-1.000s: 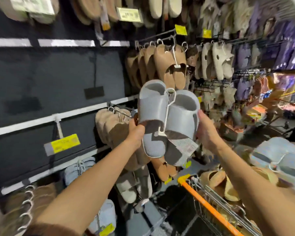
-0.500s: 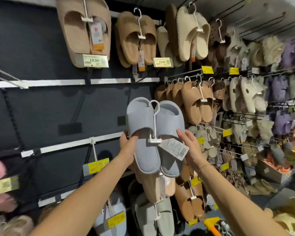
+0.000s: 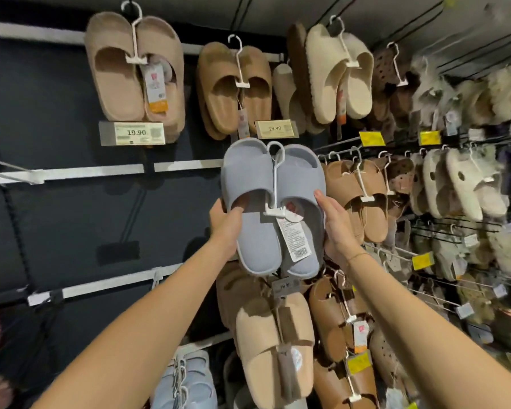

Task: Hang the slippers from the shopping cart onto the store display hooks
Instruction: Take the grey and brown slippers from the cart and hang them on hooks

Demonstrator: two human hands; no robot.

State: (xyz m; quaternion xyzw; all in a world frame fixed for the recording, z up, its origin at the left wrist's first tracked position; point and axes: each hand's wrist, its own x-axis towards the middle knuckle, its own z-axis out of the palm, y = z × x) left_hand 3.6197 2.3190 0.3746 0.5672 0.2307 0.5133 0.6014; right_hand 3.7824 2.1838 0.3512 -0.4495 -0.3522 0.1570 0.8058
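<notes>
Fingers of my left hand (image 3: 223,224) and right hand (image 3: 335,225) are gripping the pair of grey foam slippers (image 3: 270,208) on its white plastic hanger (image 3: 275,184) between them.

This is a shop — the part where slippers are sold. A dark wall (image 3: 56,119) is full of slippers in pairs, like the tan pair (image 3: 136,72) and the cream pair (image 3: 337,75), each on a white hanger (image 3: 239,63) hung from a hook. Small price cards (image 3: 136,132) say 19.90, and yellow tags (image 3: 372,138) sit on the hook ends — paper labels (image 3: 292,237) with bar codes hang from the slippers too.
</notes>
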